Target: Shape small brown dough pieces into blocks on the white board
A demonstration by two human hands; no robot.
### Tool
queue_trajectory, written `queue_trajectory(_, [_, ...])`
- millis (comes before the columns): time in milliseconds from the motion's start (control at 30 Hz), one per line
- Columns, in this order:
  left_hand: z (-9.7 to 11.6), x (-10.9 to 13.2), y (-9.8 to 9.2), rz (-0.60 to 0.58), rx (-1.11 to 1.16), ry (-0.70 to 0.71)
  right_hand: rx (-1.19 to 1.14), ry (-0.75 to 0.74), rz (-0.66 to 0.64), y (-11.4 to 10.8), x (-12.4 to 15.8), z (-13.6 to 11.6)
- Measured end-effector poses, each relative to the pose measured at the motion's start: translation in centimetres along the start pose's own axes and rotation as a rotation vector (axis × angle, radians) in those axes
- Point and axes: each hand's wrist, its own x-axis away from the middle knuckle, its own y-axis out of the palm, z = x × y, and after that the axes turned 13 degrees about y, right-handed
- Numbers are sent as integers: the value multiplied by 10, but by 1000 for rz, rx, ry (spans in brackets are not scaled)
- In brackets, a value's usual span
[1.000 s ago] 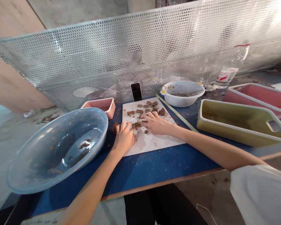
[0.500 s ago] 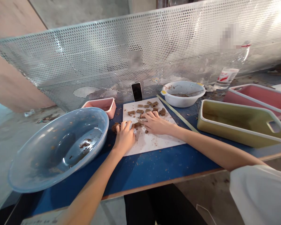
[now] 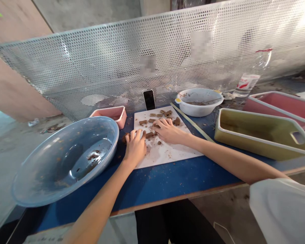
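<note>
Brown, earthy chunks (image 3: 149, 135) lie scattered with crumbs over a white board (image 3: 167, 154) on the blue table. My left hand (image 3: 136, 147) is at the board's left edge, its fingers curled down over a rough, dark brown clump (image 3: 125, 138); part of that clump is hidden under them. Near the board's middle, my right hand (image 3: 169, 132) reaches in from the right with bent fingers. Its fingertips close on a small brown chunk (image 3: 156, 125), mostly covered by the hand. A rounder chunk (image 3: 177, 121) sits just beyond my right hand.
A big blue basin (image 3: 66, 162) stands left, with a small pink bin (image 3: 121, 118) behind it. Behind the board are a phone (image 3: 149, 100) and perforated metal screen (image 3: 104, 61). Rightward: a pale strip (image 3: 193, 122), white basin (image 3: 199, 110), olive bin (image 3: 249, 140), pink bin (image 3: 282, 110), bottle (image 3: 247, 83).
My right hand has shifted slightly, and its fingertips now press on a chunk. A chunk between my hands shows more plainly. My left hand stays almost in place.
</note>
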Motion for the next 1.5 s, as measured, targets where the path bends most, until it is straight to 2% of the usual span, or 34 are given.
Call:
queue_trajectory(200, [1, -1, 0, -40, -17, 30, 60, -66, -20, -4, -9, -2])
queue_trajectory(533, [4, 2, 6, -42, 1, 43, 77, -73, -53, 0, -4, -9])
queue_trajectory(600, [4, 3, 6, -9, 7, 23, 60, -51, -43, -1, -5, -9])
queue_trajectory(700, [1, 4, 1, 107, -4, -34, 32, 4, -15, -4, -4, -6])
queue_trajectory(867, [-15, 9, -6, 244, 7, -87, -18, 64, -4, -10, 11, 6])
queue_trajectory(967, [-19, 9, -3, 276, 77, -52, -75, 71, -39, -11, 24, 10])
queue_trajectory(1233, [-7, 16, 9, 433, 269, 101, -280, -1, -102, 1, 36, 2])
queue_trajectory(1300, [-9, 20, 11, 453, 299, 104, -291, -2, -100, 5, 37, 0])
queue_trajectory(1400, [-15, 24, 13, 423, 312, 80, -303, 11, -80, 11, 38, -3])
queue_trajectory(1500, [-23, 25, 12, 420, 258, -72, -306, 20, -60, 13, 39, -5])
